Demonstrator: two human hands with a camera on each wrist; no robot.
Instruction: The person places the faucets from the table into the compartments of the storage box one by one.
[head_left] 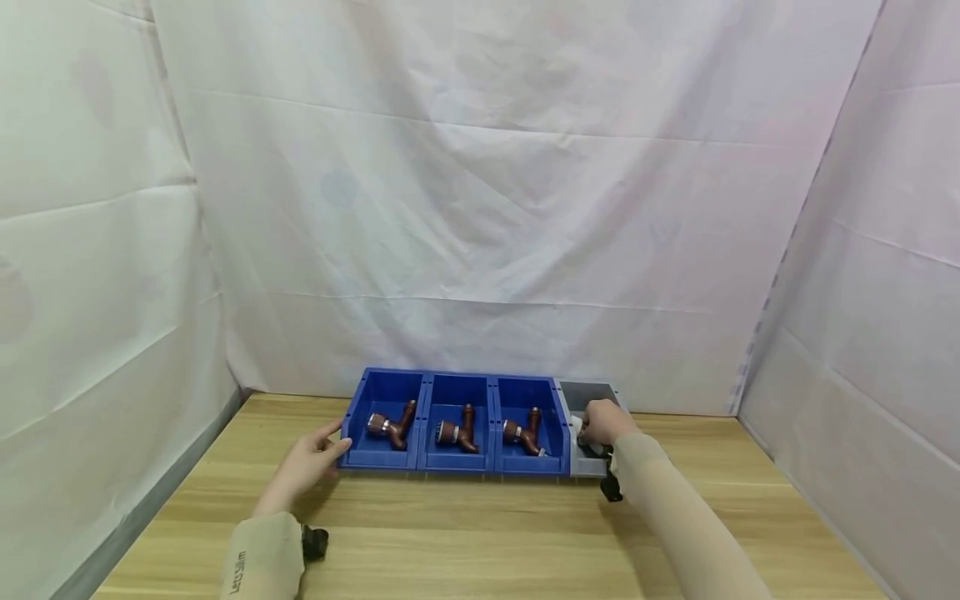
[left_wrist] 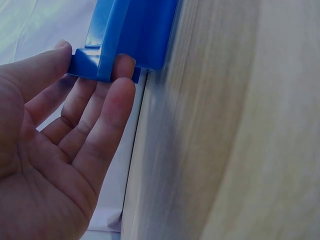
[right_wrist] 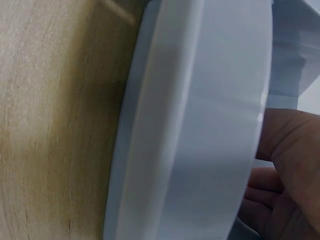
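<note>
My left hand [head_left: 303,467] holds the outer edge of the leftmost blue bin [head_left: 375,460]. In the left wrist view the thumb and fingers [left_wrist: 107,120] pinch that bin's corner rim. My right hand [head_left: 606,423] reaches down into the grey bin [head_left: 588,390] at the row's right end, its fingers curled. A small white thing [head_left: 576,423] shows beside those fingers; I cannot tell whether they hold it. In the right wrist view the grey bin's front wall [right_wrist: 215,110] hides the fingertips.
Brown Y-shaped fittings with ribbed knobs lie one per blue bin: left [head_left: 397,429], middle [head_left: 461,432] and right [head_left: 525,432]. The bins stand side by side at the back of a wooden table [head_left: 450,542]. White cloth [head_left: 480,208] hangs behind and at both sides.
</note>
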